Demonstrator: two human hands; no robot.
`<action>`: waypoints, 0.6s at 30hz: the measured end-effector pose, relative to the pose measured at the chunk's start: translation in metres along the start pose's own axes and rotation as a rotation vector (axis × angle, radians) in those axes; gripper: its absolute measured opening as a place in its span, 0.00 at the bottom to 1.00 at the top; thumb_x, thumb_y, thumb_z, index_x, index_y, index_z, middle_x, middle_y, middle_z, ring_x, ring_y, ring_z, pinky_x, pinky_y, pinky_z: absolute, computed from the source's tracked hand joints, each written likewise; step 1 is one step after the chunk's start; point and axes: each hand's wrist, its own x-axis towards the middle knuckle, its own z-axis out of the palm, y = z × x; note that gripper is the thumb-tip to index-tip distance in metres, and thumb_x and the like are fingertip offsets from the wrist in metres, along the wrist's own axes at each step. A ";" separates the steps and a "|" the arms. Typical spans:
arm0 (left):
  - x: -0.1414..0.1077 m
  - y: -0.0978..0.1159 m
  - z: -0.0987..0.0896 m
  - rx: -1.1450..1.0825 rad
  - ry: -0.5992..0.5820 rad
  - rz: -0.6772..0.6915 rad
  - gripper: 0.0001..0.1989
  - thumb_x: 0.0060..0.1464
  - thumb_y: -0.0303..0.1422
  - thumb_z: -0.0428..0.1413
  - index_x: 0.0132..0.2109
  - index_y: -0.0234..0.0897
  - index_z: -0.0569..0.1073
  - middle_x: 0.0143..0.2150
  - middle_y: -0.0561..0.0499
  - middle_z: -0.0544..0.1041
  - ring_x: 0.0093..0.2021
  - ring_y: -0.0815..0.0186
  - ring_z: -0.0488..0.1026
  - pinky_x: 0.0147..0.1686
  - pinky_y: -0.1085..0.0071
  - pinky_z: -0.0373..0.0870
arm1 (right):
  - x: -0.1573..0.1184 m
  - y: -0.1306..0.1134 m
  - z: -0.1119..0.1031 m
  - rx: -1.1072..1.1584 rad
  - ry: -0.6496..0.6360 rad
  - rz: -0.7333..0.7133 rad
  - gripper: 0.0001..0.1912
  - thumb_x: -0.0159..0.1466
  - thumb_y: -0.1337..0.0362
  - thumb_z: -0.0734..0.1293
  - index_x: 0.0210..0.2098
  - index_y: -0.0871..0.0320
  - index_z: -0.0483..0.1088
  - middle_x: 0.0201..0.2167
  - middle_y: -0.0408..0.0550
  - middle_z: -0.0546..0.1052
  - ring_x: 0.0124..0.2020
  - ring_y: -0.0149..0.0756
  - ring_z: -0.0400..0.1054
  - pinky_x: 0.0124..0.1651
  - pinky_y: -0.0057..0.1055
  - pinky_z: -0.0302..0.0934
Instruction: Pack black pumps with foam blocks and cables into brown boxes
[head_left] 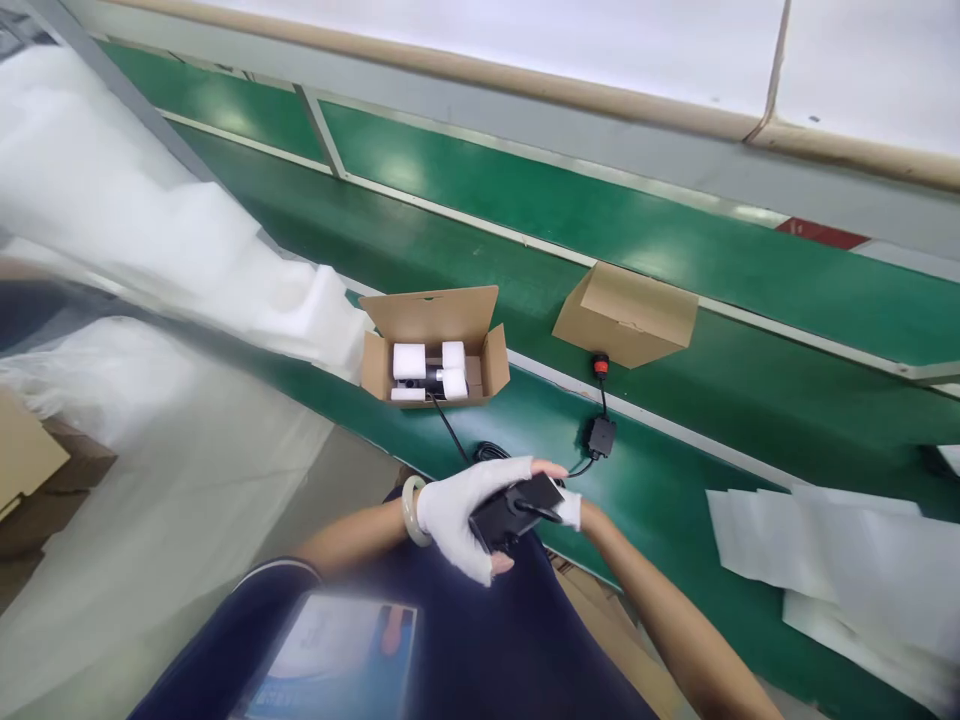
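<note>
My left hand (461, 515), in a white glove with bare fingertips and a pale bangle at the wrist, grips a flat black box-shaped device (499, 520) with a cable loop on it. Behind the device is my right hand (571, 508), also gloved; its fingers are mostly hidden, so its hold cannot be made out. Just beyond the hands lie a coiled black cable (491, 452) and a small black cable box (601, 437) with a red-and-black connector (600, 366). One cable runs into an open cardboard box (495, 362) holding a black part between white foam blocks (409, 361).
A closed cardboard box (630, 312) stands beyond the connector on the green work surface (675, 480). White foam sheets (832, 550) are stacked at right. A large pile of white foam wrapping (150, 220) fills the left. A pale shelf edge (525, 80) crosses the top.
</note>
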 end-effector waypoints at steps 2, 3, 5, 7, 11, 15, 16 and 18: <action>-0.006 0.009 -0.002 -0.155 0.213 -0.039 0.40 0.42 0.44 0.58 0.61 0.39 0.55 0.47 0.42 0.70 0.43 0.56 0.72 0.44 0.58 0.70 | 0.005 0.016 0.018 0.170 -0.091 0.073 0.33 0.66 0.44 0.45 0.45 0.55 0.73 0.32 0.49 0.77 0.42 0.44 0.71 0.53 0.42 0.62; -0.010 0.012 -0.004 -0.217 0.332 -0.032 0.40 0.42 0.45 0.58 0.61 0.40 0.56 0.44 0.42 0.70 0.40 0.57 0.72 0.40 0.59 0.71 | 0.002 0.023 0.021 0.248 -0.125 0.113 0.35 0.66 0.44 0.43 0.44 0.56 0.73 0.28 0.49 0.76 0.40 0.43 0.71 0.54 0.43 0.61; -0.019 0.016 -0.013 -0.286 0.549 -0.010 0.40 0.40 0.47 0.60 0.59 0.40 0.58 0.41 0.44 0.70 0.37 0.58 0.71 0.36 0.61 0.71 | -0.012 0.030 0.018 0.336 -0.134 0.178 0.37 0.66 0.42 0.42 0.43 0.59 0.72 0.21 0.46 0.72 0.33 0.40 0.70 0.50 0.43 0.62; -0.030 0.017 -0.023 -0.317 0.733 -0.010 0.39 0.37 0.46 0.61 0.57 0.40 0.61 0.40 0.45 0.69 0.38 0.58 0.70 0.35 0.62 0.71 | -0.028 0.030 0.006 0.349 -0.142 0.263 0.32 0.63 0.40 0.50 0.40 0.60 0.70 0.19 0.43 0.69 0.26 0.36 0.66 0.41 0.38 0.65; -0.055 0.017 -0.041 -0.362 0.943 -0.007 0.35 0.37 0.44 0.59 0.55 0.39 0.65 0.40 0.46 0.69 0.39 0.58 0.70 0.36 0.61 0.72 | -0.055 0.001 -0.024 0.170 -0.099 0.345 0.23 0.60 0.44 0.61 0.25 0.58 0.67 0.27 0.47 0.72 0.28 0.36 0.66 0.36 0.37 0.65; -0.082 0.000 -0.053 -0.175 0.839 -0.122 0.38 0.41 0.42 0.60 0.60 0.42 0.59 0.49 0.44 0.69 0.47 0.55 0.70 0.44 0.58 0.71 | -0.088 -0.051 -0.060 0.230 0.312 0.209 0.19 0.59 0.45 0.62 0.37 0.51 0.73 0.55 0.54 0.68 0.54 0.51 0.62 0.56 0.48 0.56; -0.087 -0.010 -0.053 -0.092 0.743 -0.203 0.39 0.42 0.40 0.61 0.62 0.42 0.57 0.52 0.43 0.68 0.50 0.55 0.69 0.48 0.56 0.69 | -0.096 -0.065 -0.070 0.323 0.455 0.238 0.20 0.57 0.43 0.63 0.39 0.49 0.73 0.54 0.56 0.69 0.54 0.53 0.63 0.55 0.49 0.57; -0.093 -0.037 -0.050 0.097 0.500 -0.383 0.41 0.44 0.36 0.61 0.64 0.42 0.54 0.58 0.42 0.64 0.56 0.55 0.65 0.57 0.55 0.62 | -0.105 -0.089 -0.088 0.496 0.796 0.257 0.20 0.56 0.42 0.63 0.24 0.51 0.70 0.48 0.59 0.73 0.44 0.54 0.69 0.41 0.51 0.63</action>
